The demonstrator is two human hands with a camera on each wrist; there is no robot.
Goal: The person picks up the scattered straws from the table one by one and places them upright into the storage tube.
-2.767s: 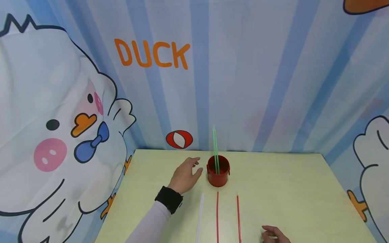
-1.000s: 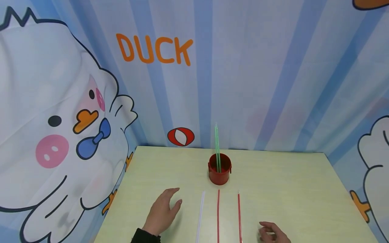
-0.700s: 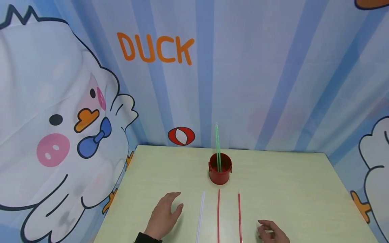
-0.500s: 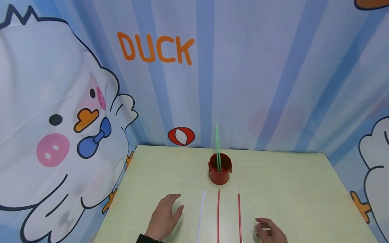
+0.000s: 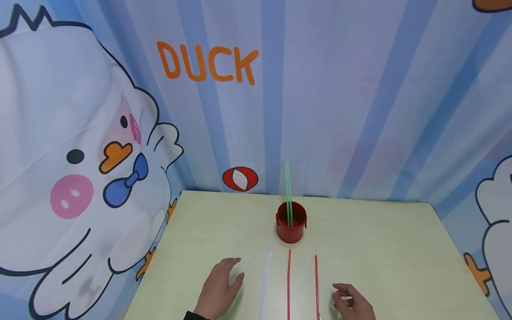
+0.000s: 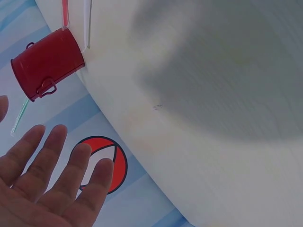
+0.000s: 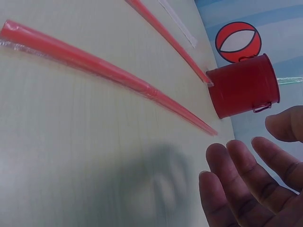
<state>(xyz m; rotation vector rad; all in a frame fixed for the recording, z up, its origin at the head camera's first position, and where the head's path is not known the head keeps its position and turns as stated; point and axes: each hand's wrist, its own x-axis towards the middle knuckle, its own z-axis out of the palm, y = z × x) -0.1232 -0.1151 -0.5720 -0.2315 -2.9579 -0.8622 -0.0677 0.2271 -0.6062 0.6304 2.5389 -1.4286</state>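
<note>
A small red bucket with side handles stands on the table, two thin green straws leaning upright inside it. In front of it lie three straws side by side, lengthwise: a pale whitish one, a red one and another red straw. In the right wrist view, clear wrapping shows round the nearer red straw. My left hand hovers left of the pale straw, fingers loosely bent, holding nothing. Right of the right-hand red straw is my right hand, relaxed and holding nothing.
The pale wooden table ends at the back against a blue striped curtain printed with cartoon ducks. In the left wrist view the table's edge runs diagonally past the bucket.
My left hand has drawn back from beside the bucket toward me, to the left of the pale straw. My right hand has shifted slightly left, closer to the right-hand red straw.
</note>
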